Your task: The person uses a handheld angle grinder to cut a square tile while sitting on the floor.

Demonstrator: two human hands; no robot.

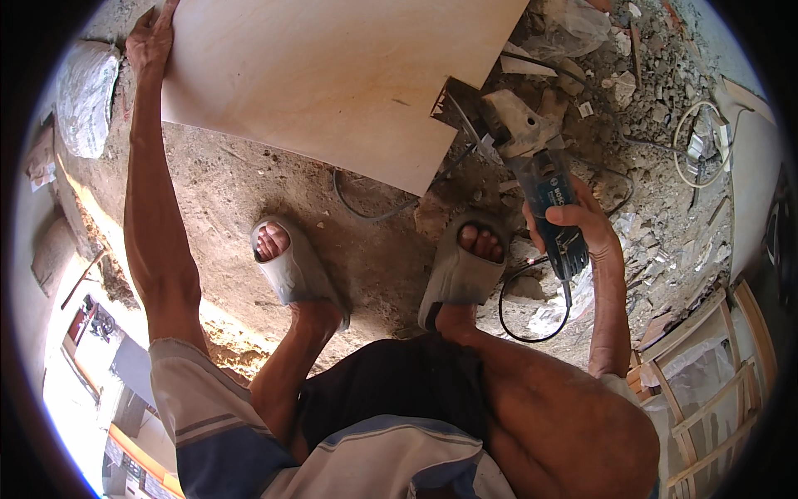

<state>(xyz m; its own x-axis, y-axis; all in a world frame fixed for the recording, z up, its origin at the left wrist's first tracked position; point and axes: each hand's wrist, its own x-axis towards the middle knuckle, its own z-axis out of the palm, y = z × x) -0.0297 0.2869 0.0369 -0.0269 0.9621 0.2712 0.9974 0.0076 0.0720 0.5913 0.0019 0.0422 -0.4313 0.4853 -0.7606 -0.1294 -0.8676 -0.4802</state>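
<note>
A large cream tile [332, 75] slants across the top of the view, with a squared notch in its right edge near the lower corner. My left hand [150, 41] grips the tile's left edge, its fingers partly hidden. In my right hand [586, 218] is a dark teal angle grinder [544, 179], the fingers wrapped round its body. The grinder's dusty head and guard are right beside the notch, with the disc edge-on to the view. I cannot tell whether the disc touches the tile. A black power cord [502, 308] loops from the grinder's rear end.
My sandalled feet stand on the dirt floor [374, 274] below the tile. Broken rubble [648, 91] covers the right side. A white cable [683, 162] loops there, near a second power tool [781, 237]. Wooden frames [706, 416] lie at lower right, a plastic sheet [86, 100] at upper left.
</note>
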